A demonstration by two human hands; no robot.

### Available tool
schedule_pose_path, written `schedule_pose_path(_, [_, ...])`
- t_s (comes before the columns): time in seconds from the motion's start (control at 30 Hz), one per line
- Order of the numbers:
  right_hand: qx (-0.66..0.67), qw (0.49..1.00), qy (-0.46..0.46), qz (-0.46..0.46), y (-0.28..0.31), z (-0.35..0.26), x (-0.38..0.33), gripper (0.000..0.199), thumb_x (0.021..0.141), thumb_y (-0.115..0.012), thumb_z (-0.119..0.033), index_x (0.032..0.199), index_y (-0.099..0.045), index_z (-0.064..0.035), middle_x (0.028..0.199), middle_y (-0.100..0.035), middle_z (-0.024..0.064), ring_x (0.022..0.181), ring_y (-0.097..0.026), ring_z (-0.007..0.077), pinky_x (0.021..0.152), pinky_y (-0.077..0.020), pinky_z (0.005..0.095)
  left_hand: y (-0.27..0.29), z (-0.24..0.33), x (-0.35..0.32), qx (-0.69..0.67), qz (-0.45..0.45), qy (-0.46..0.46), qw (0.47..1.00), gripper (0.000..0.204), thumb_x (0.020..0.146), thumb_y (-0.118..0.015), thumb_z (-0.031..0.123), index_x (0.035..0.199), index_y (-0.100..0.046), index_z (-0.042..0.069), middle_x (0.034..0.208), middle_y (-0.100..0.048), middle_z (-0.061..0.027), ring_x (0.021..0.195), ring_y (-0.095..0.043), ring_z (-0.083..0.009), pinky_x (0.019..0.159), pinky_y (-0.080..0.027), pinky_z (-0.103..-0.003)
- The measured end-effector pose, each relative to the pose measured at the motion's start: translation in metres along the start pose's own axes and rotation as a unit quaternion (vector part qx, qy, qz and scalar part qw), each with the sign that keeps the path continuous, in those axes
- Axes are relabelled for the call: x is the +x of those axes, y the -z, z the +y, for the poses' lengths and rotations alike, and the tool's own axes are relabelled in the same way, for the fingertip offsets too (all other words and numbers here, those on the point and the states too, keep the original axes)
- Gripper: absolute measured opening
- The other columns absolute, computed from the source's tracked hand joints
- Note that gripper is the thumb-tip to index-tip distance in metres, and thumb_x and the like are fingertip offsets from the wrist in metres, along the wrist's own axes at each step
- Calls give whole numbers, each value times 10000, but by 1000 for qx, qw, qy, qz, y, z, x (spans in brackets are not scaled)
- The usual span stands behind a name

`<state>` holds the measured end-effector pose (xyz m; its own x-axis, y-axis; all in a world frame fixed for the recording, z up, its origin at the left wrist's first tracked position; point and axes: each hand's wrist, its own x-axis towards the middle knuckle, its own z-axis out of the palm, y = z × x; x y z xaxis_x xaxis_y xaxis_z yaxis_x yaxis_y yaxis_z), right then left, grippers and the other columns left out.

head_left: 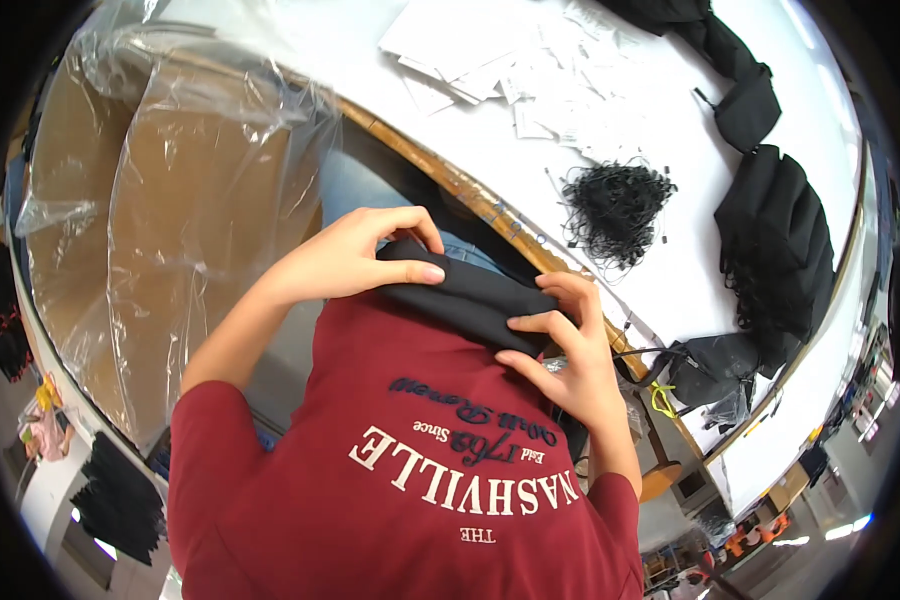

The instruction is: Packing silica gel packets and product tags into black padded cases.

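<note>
A folded black fabric piece [465, 295] lies lengthwise between my hands, close in front of my red shirt. My left hand [370, 255] grips its left end, with the thumb on top and the fingers curled over the far edge. At the other end, my right hand [570, 350] pinches the fabric, the thumb at the near edge and the fingers bent over the top. A fold or seam runs along the piece. What kind of article it is, I cannot tell.
A box lined with clear plastic [200, 200] stands at the left. On the white table [510, 170] lie white paper tags [560, 80], a tangle of black cords [618, 212] and stacked black fabric pieces [775, 240]. Its wooden edge [420, 150] runs just beyond my hands.
</note>
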<state>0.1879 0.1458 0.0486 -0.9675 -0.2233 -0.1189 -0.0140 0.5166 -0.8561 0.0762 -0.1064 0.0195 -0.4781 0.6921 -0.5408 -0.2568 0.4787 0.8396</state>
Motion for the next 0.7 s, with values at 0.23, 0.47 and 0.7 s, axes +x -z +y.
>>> schedule_pose_path(0.23, [43,993,-113,17,-8,8,-7,210,763,-714,-80,916,-582,-24,989,-581,116,923,-562,263,820,-439,310,-18,4,-16,88,86,-66,990,280,761,-745,170,922,-580,11,946,-641,-96,904,-603,-217,823,-457,-317])
schedule_pose_path(0.47, [-14,994,-104,-5,-5,15,-6,180,766,-701,-66,786,-541,14,725,-493,122,674,-509,281,611,-407,332,-31,-12,-24,31,152,-90,984,232,765,-698,33,757,-468,6,825,-621,-98,831,-612,-205,719,-464,-310])
schedule_pose_path(0.7, [85,996,-32,-7,-4,39,7,175,786,-677,-78,863,-532,-17,942,-606,121,889,-584,316,781,-461,366,-12,-7,3,-4,54,-79,995,176,809,-678,101,865,-547,-3,836,-614,-88,788,-577,-192,761,-452,-309])
